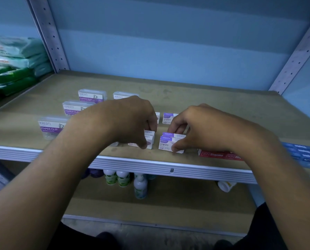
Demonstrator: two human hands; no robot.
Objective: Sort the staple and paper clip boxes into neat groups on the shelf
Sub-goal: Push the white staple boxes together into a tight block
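Observation:
On the brown shelf (222, 112) several clear paper clip boxes stand at the left: one near the front edge (50, 127), one behind it (73, 108), one further back (92, 96) and one partly hidden by my left hand (122, 95). My left hand (129, 121) grips a white-and-purple staples box (148, 139) near the front. My right hand (199, 127) pinches a pair of staples boxes (169, 142) between thumb and fingers. Another staples box (168, 118) stands behind them.
Red staples boxes (217, 154) and blue staples boxes (303, 154) lie at the front right. Green and white packets (13, 65) are stacked on the neighbouring shelf to the left. Small bottles (125, 179) stand on the lower shelf. Grey perforated uprights (48, 33) frame the bay.

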